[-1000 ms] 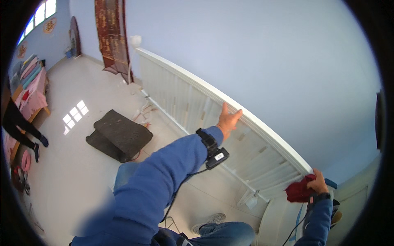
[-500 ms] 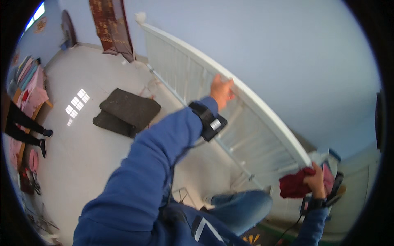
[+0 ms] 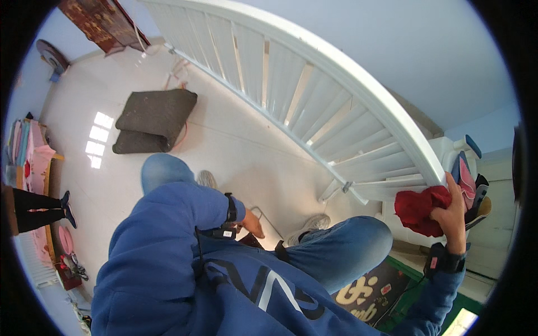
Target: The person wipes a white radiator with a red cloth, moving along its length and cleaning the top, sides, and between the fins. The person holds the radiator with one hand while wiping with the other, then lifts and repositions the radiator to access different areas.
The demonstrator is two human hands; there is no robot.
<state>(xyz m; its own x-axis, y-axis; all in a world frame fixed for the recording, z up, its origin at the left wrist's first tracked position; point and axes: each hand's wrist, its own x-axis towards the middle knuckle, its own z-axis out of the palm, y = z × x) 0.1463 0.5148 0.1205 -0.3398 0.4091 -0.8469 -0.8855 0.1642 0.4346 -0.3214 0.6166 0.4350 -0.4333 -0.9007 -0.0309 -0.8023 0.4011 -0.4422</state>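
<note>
A bunched red cloth (image 3: pixel 417 208) is gripped in my right hand (image 3: pixel 451 217), at the near right end of a white slatted railing (image 3: pixel 358 84). The cloth lies against the end of its top rail. My left hand (image 3: pixel 252 223) is down between my knees, away from the railing, its partly visible fingers stretched downward. Close below those fingers is a dark brown object (image 3: pixel 250 241), mostly hidden by my body. A thin metal frame (image 3: pixel 268 219) shows beside the same hand.
A folded dark mat (image 3: pixel 156 120) lies on the pale floor. Behind my right hand are shoes or insoles (image 3: pixel 476 196) on a white stand. At left another person's legs (image 3: pixel 39 210) show beside a pink-covered bench (image 3: pixel 42 162). A dark printed mat (image 3: pixel 372 294) is at lower right.
My left hand has left the railing's top rail and dropped between my knees. My right hand still holds the red cloth at the railing's end. The view has shifted.
</note>
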